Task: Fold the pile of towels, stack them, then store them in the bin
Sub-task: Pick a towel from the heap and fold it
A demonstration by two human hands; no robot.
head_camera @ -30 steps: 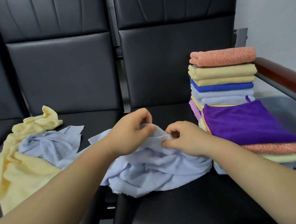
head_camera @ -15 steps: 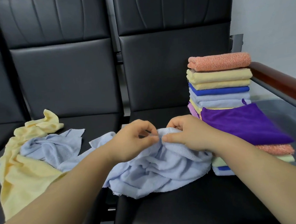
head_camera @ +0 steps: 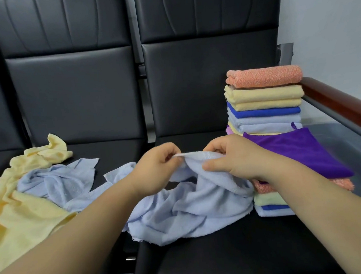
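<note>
A crumpled light blue towel [head_camera: 193, 206] lies on the black seat in front of me. My left hand [head_camera: 156, 170] and my right hand [head_camera: 230, 157] both pinch its upper edge, close together, lifting that edge off the seat. To the right stands a tall stack of folded towels [head_camera: 264, 101], orange on top, then yellow, blue and pale blue. In front of it is a lower stack topped by a purple towel [head_camera: 300, 154]. On the left seat lie an unfolded yellow towel [head_camera: 20, 216] and another pale blue towel [head_camera: 61, 183].
Black padded chair backs [head_camera: 193, 82] rise behind the seats. A brown wooden armrest [head_camera: 341, 104] runs along the right side, with a grey bin-like surface [head_camera: 351, 146] below it beside the stacks. A white wall is at the far right.
Both hands have lifted the light blue towel's edge higher and shifted their pinch along it; the right hand moved up and toward the purple towel.
</note>
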